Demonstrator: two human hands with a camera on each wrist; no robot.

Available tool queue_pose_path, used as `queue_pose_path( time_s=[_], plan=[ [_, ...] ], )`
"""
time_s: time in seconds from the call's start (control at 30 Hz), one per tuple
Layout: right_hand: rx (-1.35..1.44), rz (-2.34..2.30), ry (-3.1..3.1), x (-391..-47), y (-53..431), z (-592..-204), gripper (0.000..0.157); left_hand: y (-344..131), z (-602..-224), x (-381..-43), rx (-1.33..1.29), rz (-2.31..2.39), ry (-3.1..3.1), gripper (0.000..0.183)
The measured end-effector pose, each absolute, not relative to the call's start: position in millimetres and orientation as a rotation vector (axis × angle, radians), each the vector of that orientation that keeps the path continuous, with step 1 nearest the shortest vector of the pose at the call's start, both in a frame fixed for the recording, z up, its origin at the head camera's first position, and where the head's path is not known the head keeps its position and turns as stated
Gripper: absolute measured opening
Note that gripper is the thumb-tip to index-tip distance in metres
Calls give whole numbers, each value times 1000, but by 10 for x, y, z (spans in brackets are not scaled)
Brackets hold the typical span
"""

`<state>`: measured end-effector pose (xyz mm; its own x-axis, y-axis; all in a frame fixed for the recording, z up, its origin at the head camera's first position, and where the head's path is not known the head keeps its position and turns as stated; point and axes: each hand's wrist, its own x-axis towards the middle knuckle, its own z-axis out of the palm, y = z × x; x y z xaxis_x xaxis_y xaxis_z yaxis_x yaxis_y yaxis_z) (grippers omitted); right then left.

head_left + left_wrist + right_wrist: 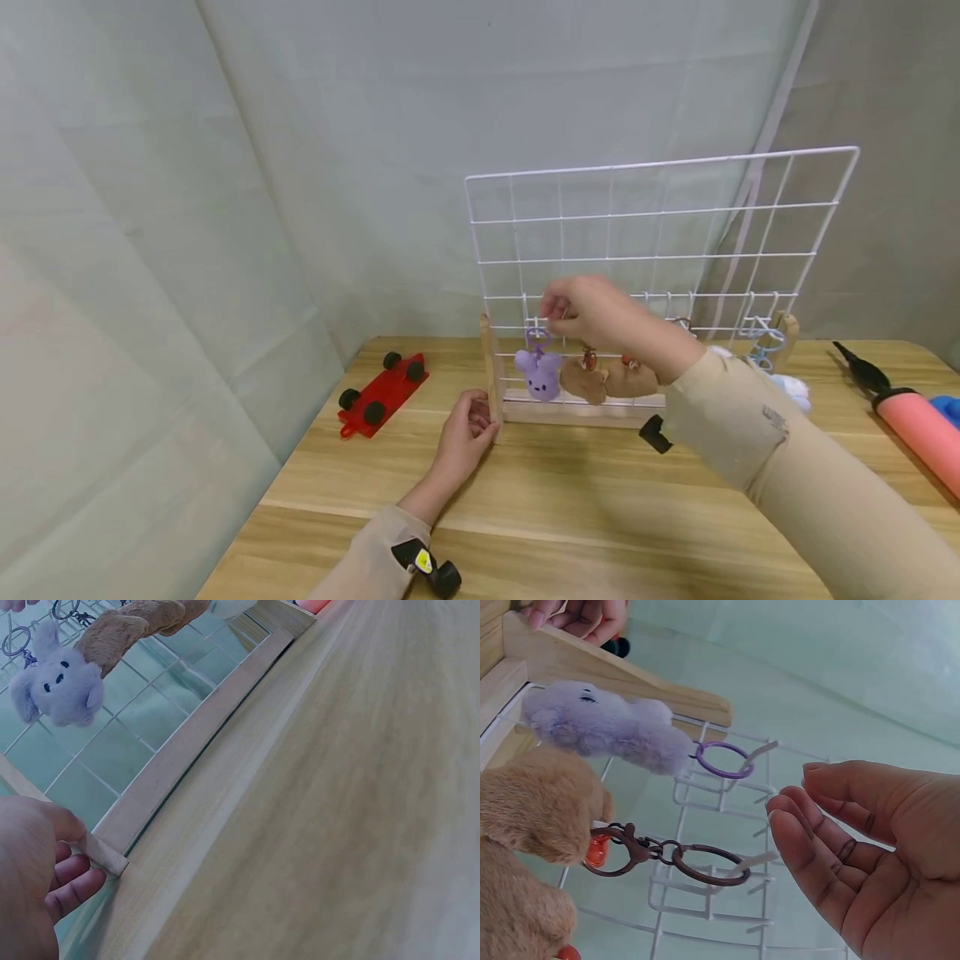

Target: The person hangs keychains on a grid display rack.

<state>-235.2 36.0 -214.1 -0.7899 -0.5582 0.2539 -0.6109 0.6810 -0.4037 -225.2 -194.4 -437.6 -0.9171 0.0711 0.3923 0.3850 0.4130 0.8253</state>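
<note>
My left hand (468, 429) grips the front end of a wooden side foot (105, 853) of a white wire grid rack (660, 212), thumb on one side and fingers on the other. A purple plush keychain (540, 377) hangs from a hook near that side by its purple ring (724, 760). Beside it hang brown plush keychains (544, 802), one by a dark bronze ring (711, 865). My right hand (862, 847) is just off the hook tips, fingers bent loosely, with nothing between thumb and fingers.
A red toy car chassis (382, 396) with black wheels lies left of the rack. At the rack's right end hangs a white and blue plush keychain (789, 388). A pink pump (922, 437) with a black nozzle lies at the table's right. Pale cloth (375, 167) hangs behind.
</note>
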Motion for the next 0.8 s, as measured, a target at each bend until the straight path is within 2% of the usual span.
queue_pose_path(
  time_s=[0.43,0.8],
  plan=[
    [964,830,-2705,-2184,524,-2232,7,-2030,-4431,-2350,-403,-1461,-2366,37],
    [949,889,-2631,-1900,750,-2451,5,-2053,-4394,-2348,-380,-1492,-2328,38]
  ],
)
